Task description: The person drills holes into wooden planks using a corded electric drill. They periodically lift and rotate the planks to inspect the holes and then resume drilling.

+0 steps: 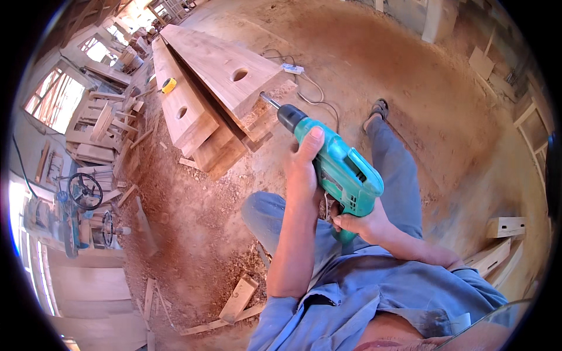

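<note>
2 hands share 1 green drill (339, 169), and the split looks sensible for a heavy tool. The left hand (303, 169) is wrapped around the front of the body just behind the black chuck, thumb lying up along the casing, which would steady the nose and press it forward. The right hand (358, 223) is clamped on the grip at the rear, low against the person's lap, where the trigger would sit; the fingers themselves are partly hidden, so I cannot tell whether the trigger is pressed. The drill points up and to the left, its bit (268, 100) meeting the sloped end of the nearer beam (234, 70) close to its lower corner. That beam already carries 1 round hole (239, 74) on its top face, and a second beam (181, 111) beside it has 1 too. Both beams lie propped on the sawdust floor (374, 70), their ends facing the seated person. A yellow tape measure (168, 85) rests on the farther beam. A white cord (310, 88) trails over the floor behind the beams, near the person's sandalled foot (377, 111).
</note>
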Demonstrator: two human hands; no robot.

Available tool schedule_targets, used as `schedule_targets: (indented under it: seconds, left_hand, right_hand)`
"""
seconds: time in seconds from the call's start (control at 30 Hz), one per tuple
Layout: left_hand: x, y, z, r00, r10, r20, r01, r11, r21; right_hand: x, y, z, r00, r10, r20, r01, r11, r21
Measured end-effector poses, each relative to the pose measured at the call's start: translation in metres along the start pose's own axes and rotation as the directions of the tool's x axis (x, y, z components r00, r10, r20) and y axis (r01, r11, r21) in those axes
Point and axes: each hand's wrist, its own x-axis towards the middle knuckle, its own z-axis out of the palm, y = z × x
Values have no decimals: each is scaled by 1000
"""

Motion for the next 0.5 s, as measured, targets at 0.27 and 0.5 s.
schedule_targets:
  seconds: [0.27, 0.5]
  left_hand:
    - [11, -6, -8, 1000, 16, -19, -16, 999, 46]
    - [19, 6, -9, 998, 57, -9, -57, 998, 5]
  right_hand:
    - [9, 8, 1, 997, -61, -37, 61, 998, -11]
    - [25, 11, 5, 995, -64, -77, 54, 991, -126]
